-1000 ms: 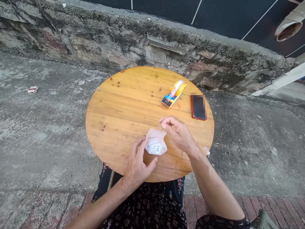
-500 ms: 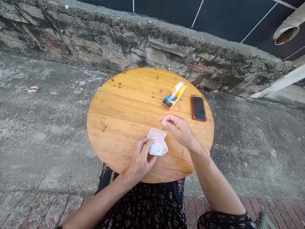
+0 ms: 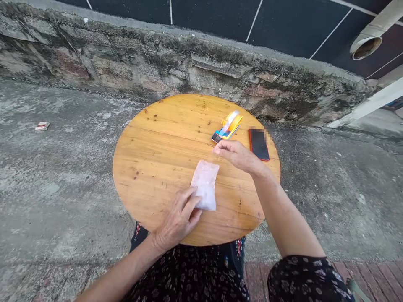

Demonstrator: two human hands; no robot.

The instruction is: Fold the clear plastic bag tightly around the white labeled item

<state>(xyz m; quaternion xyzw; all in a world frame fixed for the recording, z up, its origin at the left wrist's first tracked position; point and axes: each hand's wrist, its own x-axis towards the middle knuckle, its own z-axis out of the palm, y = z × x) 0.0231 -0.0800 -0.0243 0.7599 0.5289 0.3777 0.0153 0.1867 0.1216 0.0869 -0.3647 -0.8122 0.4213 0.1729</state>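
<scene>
A pale pinkish-white wrapped packet (image 3: pixel 206 180) lies flat near the middle front of the round wooden table (image 3: pixel 141 155). The fingers of my left hand (image 3: pixel 179 216) rest on its lower left edge, slightly apart. Above the packet's upper right, my right hand (image 3: pixel 234 155) is pinched, with what looks like a thin clear strip at its fingertips, too faint to make out. Just beyond that hand stands a yellow and blue tape dispenser (image 3: pixel 228 126) with a roll of tape on it.
A phone (image 3: pixel 259 144) with a red edge lies near the table's right rim. Behind the table runs a rough stone wall (image 3: pixel 151 63). A small crumpled pack (image 3: pixel 42 126) is on the concrete floor at the left, and a pipe (image 3: pixel 367 48) juts out upper right.
The packet has unfolded to a longer, flatter shape, and its barcode label no longer shows. My right hand has moved up, away from it, towards the dispenser. My left hand has shifted slightly left.
</scene>
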